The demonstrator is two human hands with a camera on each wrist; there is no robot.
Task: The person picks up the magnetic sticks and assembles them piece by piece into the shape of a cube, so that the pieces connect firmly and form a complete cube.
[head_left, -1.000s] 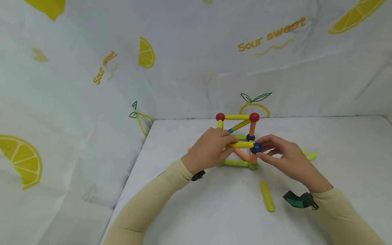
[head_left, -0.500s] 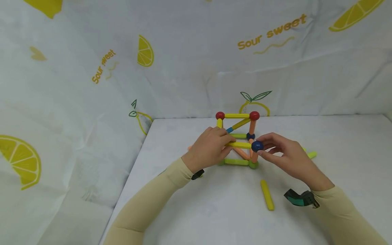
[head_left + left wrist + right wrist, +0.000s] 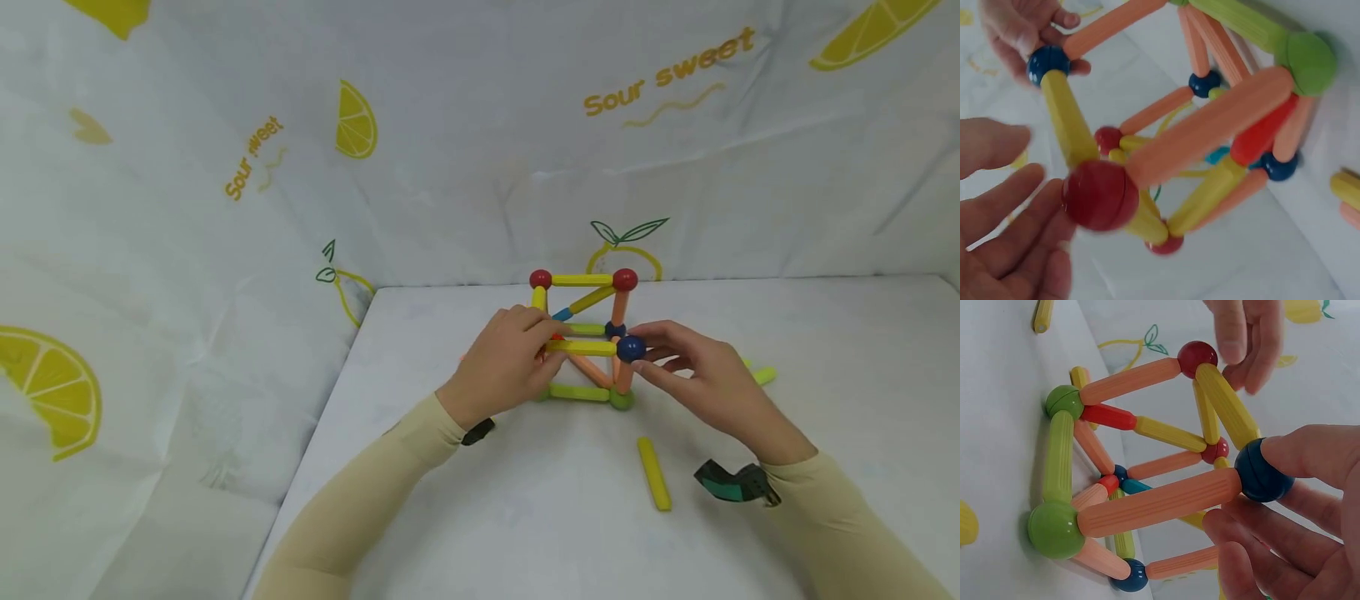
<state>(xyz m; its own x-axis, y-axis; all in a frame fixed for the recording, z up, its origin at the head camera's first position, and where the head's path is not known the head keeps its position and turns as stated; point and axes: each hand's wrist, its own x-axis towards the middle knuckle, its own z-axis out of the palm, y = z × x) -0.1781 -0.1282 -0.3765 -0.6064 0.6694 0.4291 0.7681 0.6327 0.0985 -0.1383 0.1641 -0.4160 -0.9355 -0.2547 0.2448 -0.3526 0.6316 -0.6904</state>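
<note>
A frame of magnetic rods and balls stands on the table, with green balls (image 3: 622, 399) at its base and red balls (image 3: 626, 279) at the back top. Between finger and thumb, my right hand (image 3: 697, 379) pinches a blue ball (image 3: 1264, 470) at the near top corner. A yellow rod (image 3: 587, 348) runs from that ball to a red ball (image 3: 1100, 195) at the near left corner. Beside this red ball is my left hand (image 3: 504, 354), its fingers loosely extended and the thumb apart; the fingertips are close to the ball, and whether they touch it I cannot tell.
A loose yellow rod (image 3: 655, 473) lies on the white table (image 3: 555, 517) in front of the frame. Light green rods (image 3: 763, 376) lie behind the right hand. A lemon-print cloth (image 3: 465, 150) hangs behind the table.
The left hand has shifted slightly left and loosened from the yellow rod, baring the red ball at its end. The right hand keeps its pinch on the blue ball.
</note>
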